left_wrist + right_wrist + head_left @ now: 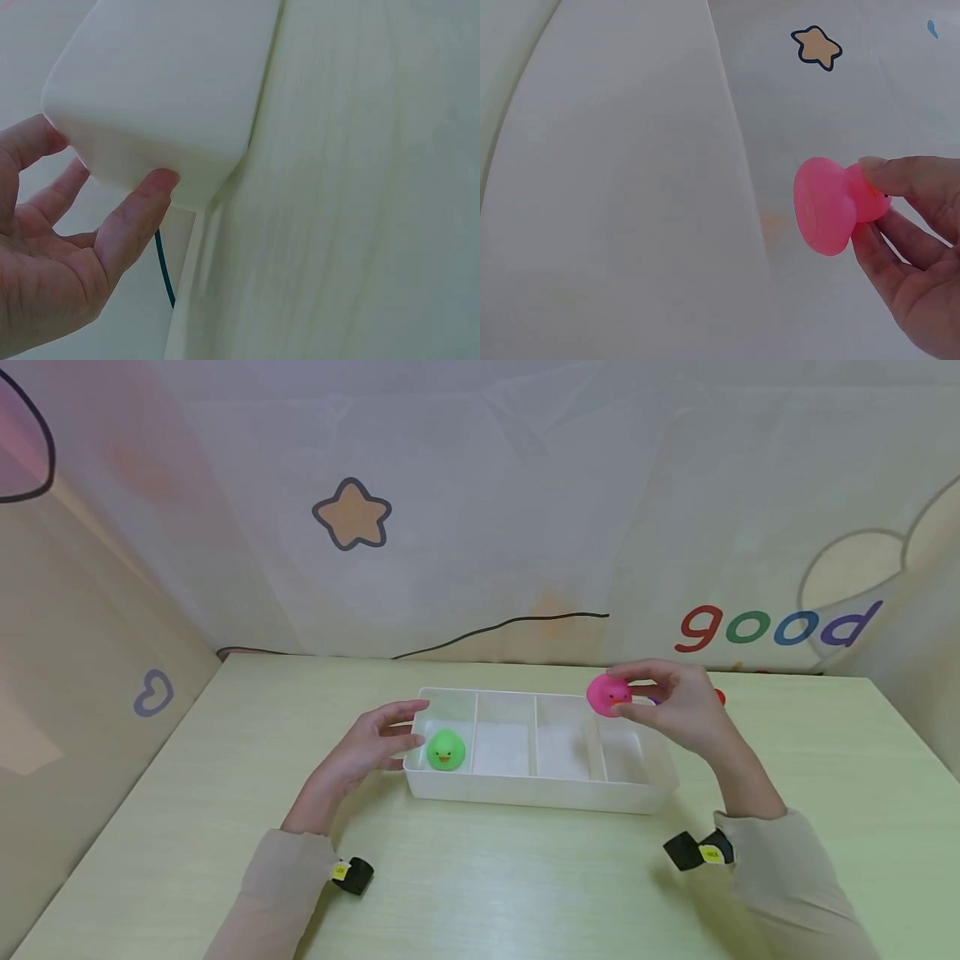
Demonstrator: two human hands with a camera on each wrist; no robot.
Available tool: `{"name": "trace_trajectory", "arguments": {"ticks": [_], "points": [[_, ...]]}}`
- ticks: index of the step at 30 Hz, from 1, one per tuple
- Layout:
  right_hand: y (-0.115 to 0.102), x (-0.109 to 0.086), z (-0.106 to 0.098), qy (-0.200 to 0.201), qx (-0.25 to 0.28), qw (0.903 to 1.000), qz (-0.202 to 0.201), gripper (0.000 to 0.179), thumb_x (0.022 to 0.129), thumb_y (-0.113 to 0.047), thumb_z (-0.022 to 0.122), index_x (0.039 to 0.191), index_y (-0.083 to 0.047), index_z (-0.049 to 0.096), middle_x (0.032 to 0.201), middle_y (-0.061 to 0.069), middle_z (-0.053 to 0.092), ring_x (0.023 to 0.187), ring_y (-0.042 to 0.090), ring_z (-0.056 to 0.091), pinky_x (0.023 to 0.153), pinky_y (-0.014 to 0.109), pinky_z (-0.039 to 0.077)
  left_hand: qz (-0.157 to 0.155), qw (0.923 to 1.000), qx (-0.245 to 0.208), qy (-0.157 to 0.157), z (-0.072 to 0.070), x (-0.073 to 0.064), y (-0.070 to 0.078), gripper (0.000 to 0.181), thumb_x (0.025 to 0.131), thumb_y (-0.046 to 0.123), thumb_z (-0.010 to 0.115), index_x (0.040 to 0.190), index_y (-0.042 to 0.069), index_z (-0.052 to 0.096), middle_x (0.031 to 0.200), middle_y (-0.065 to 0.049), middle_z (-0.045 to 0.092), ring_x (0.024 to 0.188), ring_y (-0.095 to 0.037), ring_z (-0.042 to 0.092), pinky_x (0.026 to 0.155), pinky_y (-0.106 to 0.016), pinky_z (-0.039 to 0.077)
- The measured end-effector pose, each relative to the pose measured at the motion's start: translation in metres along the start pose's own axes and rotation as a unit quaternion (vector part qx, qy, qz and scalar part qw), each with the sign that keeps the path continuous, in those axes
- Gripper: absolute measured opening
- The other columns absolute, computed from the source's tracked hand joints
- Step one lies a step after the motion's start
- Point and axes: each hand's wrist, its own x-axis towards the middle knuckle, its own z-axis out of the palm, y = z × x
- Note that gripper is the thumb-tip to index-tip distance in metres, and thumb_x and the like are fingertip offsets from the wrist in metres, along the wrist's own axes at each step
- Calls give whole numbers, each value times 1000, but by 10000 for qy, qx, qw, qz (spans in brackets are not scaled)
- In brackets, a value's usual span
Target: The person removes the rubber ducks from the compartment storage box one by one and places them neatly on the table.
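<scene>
Over the right part of a white four-compartment box (pixel 529 792), my right hand (pixel 678 706) pinches a pink rubber duck (pixel 606 696) between thumb and fingers. The right wrist view shows the pink duck (pixel 825 206) side-on, its flat base facing away from the palm. My left hand (pixel 375 739) is at the box's left end, fingers spread and only slightly bent. In the left wrist view its thumb (pixel 154 191) touches the end wall and a fingertip meets the corner. A green rubber duck (pixel 446 750) sits in the leftmost compartment.
Behind the right hand, a small red thing (pixel 721 697) and a bit of purple (pixel 654 700) show, mostly hidden. The pale wooden table (pixel 480 877) ends at a printed cloth backdrop (pixel 480 527) with a star and the word "good".
</scene>
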Motion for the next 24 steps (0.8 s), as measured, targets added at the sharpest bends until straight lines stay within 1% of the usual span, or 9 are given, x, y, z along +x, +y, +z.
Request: {"name": "trace_trajectory", "arguments": {"ticks": [4,7,11,13,16,17,19,23,24], "points": [[7,-3,-7,139,-45,9999,-74,36,77,-5,71,111,2,62,108,17,61,84,4,61,70,17,51,-8,10000,7,22,1,0,0,52,86,7,60,135,11,43,137,-16,36,123,-36,39,79,-44,50],[11,-5,-13,175,88,9998,-67,37,77,-3,71,112,4,60,105,9,61,84,1,61,71,16,50,-13,10000,-60,16,1,0,1,52,86,6,60,135,11,43,136,-16,37,122,-35,40,79,-44,50],[16,-7,-20,230,241,9994,-14,38,77,-1,70,112,5,59,102,-4,59,84,1,62,71,17,50,-3,9999,-139,-5,1,0,1,52,86,6,60,135,10,43,136,-16,37,121,-35,41,80,-44,50],[20,-7,-23,292,249,9992,51,38,77,-1,70,112,5,60,103,-4,59,84,1,62,69,19,51,10,9999,-146,-17,1,-1,1,52,86,6,60,135,10,43,136,-17,37,121,-35,41,80,-44,50],[28,-8,-28,395,185,9989,193,37,77,-4,71,112,1,61,106,-1,58,82,2,63,67,21,52,16,9999,-153,-26,1,-1,1,52,86,6,60,135,10,43,136,-17,37,121,-35,41,80,-45,50],[35,-8,-30,439,317,9983,207,36,77,-5,72,111,0,62,107,0,58,82,3,63,65,20,52,14,9999,-161,-31,1,-1,1,52,86,6,60,135,10,43,136,-17,37,121,-35,41,80,-45,50],[40,-8,-34,482,252,9983,231,36,77,-8,72,111,-1,62,108,1,58,83,1,63,66,19,52,10,9999,-165,-33,1,-1,1,52,86,6,60,135,10,43,135,-17,38,121,-35,41,80,-45,50],[46,-10,-40,593,155,9977,281,38,77,-5,71,113,2,61,105,-5,59,86,-2,60,70,15,49,-4,9999,-121,-25,1,-1,1,52,86,6,60,135,10,43,136,-17,37,122,-35,41,80,-45,50],[47,-11,-42,594,-28,9976,363,39,77,-6,71,114,2,60,106,-3,59,87,-2,60,71,16,49,-12,9999,-103,-17,1,-1,1,52,86,6,60,135,11,43,136,-16,37,122,-35,40,80,-45,50]]}}
